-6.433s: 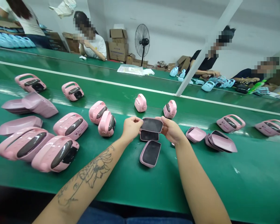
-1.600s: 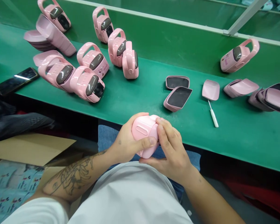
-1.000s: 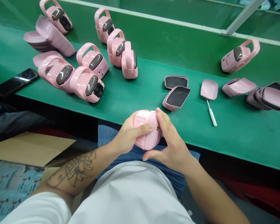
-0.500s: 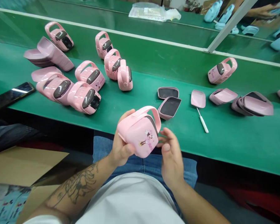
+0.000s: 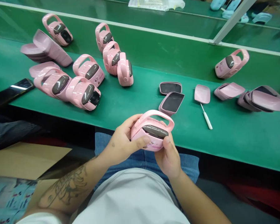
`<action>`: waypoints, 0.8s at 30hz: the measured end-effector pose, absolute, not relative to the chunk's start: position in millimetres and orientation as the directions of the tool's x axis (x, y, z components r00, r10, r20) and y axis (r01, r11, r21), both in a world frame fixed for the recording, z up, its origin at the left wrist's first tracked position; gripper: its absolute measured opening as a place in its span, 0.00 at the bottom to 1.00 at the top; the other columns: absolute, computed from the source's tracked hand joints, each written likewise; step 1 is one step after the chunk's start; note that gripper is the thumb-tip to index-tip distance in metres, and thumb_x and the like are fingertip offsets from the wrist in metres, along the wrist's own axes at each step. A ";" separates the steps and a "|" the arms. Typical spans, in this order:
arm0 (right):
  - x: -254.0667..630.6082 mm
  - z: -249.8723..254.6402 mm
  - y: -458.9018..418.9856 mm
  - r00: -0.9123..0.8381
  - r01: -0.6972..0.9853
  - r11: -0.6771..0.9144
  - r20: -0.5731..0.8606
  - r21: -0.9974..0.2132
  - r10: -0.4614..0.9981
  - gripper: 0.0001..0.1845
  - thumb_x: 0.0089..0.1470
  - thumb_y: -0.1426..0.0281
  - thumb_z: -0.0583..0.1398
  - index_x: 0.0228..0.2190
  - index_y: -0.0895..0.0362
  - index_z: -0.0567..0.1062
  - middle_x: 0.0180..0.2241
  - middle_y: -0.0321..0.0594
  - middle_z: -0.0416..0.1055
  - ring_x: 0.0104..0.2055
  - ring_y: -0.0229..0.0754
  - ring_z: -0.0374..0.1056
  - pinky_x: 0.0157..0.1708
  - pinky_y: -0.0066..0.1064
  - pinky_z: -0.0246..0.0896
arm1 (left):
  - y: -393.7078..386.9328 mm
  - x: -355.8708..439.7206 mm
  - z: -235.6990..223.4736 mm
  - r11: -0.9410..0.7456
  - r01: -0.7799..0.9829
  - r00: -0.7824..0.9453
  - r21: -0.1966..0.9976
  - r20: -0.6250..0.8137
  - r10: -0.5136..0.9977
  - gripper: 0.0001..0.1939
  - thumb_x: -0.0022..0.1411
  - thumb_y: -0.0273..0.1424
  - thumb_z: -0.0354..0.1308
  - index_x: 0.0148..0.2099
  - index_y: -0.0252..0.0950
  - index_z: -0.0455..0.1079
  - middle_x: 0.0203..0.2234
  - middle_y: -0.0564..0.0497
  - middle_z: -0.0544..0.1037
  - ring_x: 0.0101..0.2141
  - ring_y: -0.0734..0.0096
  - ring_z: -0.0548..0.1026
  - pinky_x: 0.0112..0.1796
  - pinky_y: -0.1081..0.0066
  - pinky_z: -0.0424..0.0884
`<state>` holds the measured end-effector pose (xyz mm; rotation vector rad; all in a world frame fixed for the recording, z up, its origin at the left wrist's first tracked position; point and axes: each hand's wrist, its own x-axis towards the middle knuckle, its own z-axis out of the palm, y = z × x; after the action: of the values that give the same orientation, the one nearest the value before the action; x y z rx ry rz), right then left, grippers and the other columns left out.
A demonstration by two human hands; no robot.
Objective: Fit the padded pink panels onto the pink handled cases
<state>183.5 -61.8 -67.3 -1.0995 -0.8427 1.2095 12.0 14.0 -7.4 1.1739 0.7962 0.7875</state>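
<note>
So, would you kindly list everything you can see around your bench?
green conveyor belt: one, green, across the view
held handled case: one, pink with dark grey panel, between the hands
other handled cases: about eight, pink, on the belt, mostly left
stacked shells: three stacks or so, pink, left and right on the belt
dark-lined trays: two, pink rims, right of centre
loose lid: one, pink, right of the trays
slim tool: one, white, just below the lid
phone: one, black, belt's left edge
cardboard: one piece, brown, below the belt, left
left hand: one, around the held case
right hand: one, under the held case
</note>
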 end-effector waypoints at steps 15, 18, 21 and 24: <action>198.5 -45.7 -61.2 0.071 -0.349 -0.028 -0.056 -0.937 0.996 0.41 0.58 0.44 0.69 0.65 0.50 0.70 0.59 0.53 0.80 0.62 0.64 0.77 0.63 0.61 0.72 | 4.3 15.2 -3.4 0.232 -0.225 0.446 0.946 -0.112 0.888 0.37 0.59 0.40 0.77 0.67 0.37 0.75 0.62 0.38 0.80 0.60 0.44 0.78 0.60 0.52 0.76; 197.8 -48.5 -63.3 0.154 -0.283 -0.012 -0.058 -0.959 0.986 0.45 0.52 0.40 0.72 0.62 0.51 0.72 0.58 0.54 0.80 0.60 0.64 0.79 0.58 0.56 0.78 | 8.9 10.9 -6.4 0.220 -0.242 0.471 0.945 -0.084 0.878 0.34 0.60 0.39 0.77 0.66 0.38 0.77 0.60 0.39 0.82 0.59 0.45 0.79 0.59 0.54 0.76; 192.8 -48.0 -62.3 0.249 -0.224 0.027 -0.030 -0.974 0.968 0.47 0.48 0.38 0.73 0.60 0.52 0.71 0.57 0.54 0.80 0.57 0.62 0.80 0.52 0.52 0.81 | 16.4 10.1 -11.5 0.138 -0.195 0.516 0.971 -0.018 0.856 0.32 0.64 0.41 0.74 0.67 0.39 0.76 0.59 0.40 0.82 0.58 0.48 0.80 0.57 0.58 0.76; 186.0 -42.2 -56.8 0.311 -0.180 0.042 -0.016 -0.983 0.950 0.53 0.43 0.38 0.75 0.61 0.53 0.71 0.59 0.55 0.79 0.60 0.62 0.79 0.57 0.53 0.80 | 23.8 20.7 -19.1 0.097 -0.210 0.453 0.973 0.009 0.891 0.31 0.71 0.55 0.62 0.63 0.37 0.79 0.56 0.40 0.84 0.55 0.48 0.81 0.55 0.58 0.77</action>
<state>186.0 -56.8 -42.2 -1.1969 -0.8504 1.0484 20.7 23.8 -19.1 1.1971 0.7249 0.9310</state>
